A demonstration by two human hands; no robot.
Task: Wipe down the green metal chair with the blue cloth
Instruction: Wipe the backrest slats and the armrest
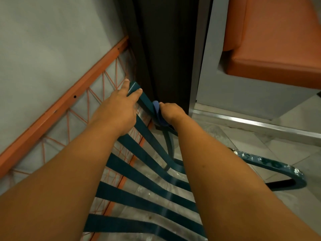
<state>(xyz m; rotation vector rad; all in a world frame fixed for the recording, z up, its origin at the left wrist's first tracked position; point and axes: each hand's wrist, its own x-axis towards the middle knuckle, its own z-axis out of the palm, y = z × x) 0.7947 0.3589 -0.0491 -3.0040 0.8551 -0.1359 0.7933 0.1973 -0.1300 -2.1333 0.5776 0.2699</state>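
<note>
The green metal chair (139,173) lies tipped below me, its flat slats running across the lower middle of the view. My left hand (119,108) grips the far corner of its frame, thumb on one side and fingers on the other. My right hand (171,111) holds the blue cloth (157,108) bunched in its fingers and presses it onto the frame bar just right of my left hand. Most of the cloth is hidden under that hand. A paint-chipped curved leg of the chair (271,164) reaches out to the right.
An orange frame with orange cord webbing (73,94) leans along the grey wall at the left, close behind the chair. A dark panel (165,49) stands straight ahead. An orange cushioned bench (271,49) is at the upper right, above a tiled floor (260,141).
</note>
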